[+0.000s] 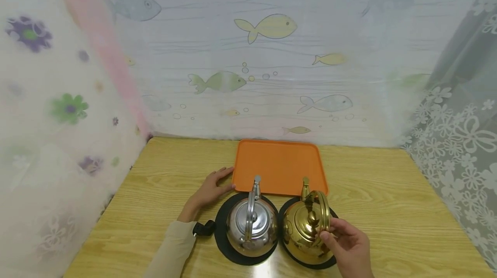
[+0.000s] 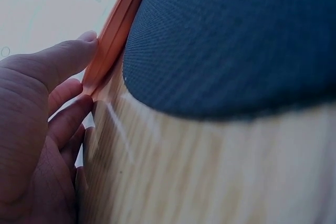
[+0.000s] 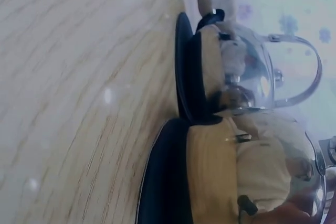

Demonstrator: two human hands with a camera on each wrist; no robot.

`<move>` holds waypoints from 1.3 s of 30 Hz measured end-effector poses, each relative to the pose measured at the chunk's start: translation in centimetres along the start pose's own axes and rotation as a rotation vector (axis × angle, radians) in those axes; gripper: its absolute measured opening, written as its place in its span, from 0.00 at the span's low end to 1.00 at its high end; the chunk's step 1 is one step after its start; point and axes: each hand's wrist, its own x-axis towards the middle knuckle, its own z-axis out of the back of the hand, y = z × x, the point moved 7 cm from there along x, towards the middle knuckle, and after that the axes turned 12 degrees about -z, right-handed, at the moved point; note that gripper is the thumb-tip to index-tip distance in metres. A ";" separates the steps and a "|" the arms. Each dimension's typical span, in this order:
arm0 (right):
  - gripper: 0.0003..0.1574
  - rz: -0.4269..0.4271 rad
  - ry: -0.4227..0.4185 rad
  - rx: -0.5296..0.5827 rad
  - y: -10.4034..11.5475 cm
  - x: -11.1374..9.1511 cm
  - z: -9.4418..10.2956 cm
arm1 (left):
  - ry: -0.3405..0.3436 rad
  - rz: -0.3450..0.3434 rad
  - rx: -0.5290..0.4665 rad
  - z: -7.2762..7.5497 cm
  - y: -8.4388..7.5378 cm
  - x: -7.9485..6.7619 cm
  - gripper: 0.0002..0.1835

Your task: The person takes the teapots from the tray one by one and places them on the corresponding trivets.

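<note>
A silver kettle (image 1: 252, 230) and a gold kettle (image 1: 303, 230) stand side by side, each on a round black mat; the left mat (image 1: 222, 239) shows more. My right hand (image 1: 352, 248) pinches the gold kettle's raised handle between thumb and fingers. Behind the kettles lies an orange tray (image 1: 279, 161). At its left edge rests my left hand (image 1: 211, 189), fingers extended; in the left wrist view the thumb and fingertips of that hand (image 2: 47, 98) touch the tray rim (image 2: 113, 35). Both spouts reach over the tray's near edge.
The wooden table (image 1: 388, 209) meets a fish-print curtain (image 1: 268, 75) at the back. A flowered cloth (image 1: 58, 118) hangs on the left, a lacy curtain (image 1: 466, 131) on the right. A small black object (image 1: 204, 228) sits against the left sleeve.
</note>
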 end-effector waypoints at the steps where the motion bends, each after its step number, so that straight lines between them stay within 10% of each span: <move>1: 0.20 0.030 0.017 0.014 0.1 0.0 0.0 | 0.000 0.001 0.000 0.0 0.0 0.0 0.34; 7: 0.21 0.187 0.115 0.087 0.9 -0.2 -0.4 | -0.001 0.011 -0.006 0.0 0.1 -0.1 0.34; 23: 0.14 0.086 -0.098 -0.002 0.1 -0.8 -0.5 | -0.018 -0.014 -0.003 0.1 0.5 -0.7 0.33; 29: 0.19 0.166 -0.059 0.111 -0.3 -1.4 -0.5 | -0.001 -0.004 -0.030 -0.5 0.7 -0.7 0.34; 39: 0.21 0.118 -0.006 -0.009 0.2 -0.9 -0.5 | 0.003 0.008 -0.039 -0.5 0.8 -1.0 0.34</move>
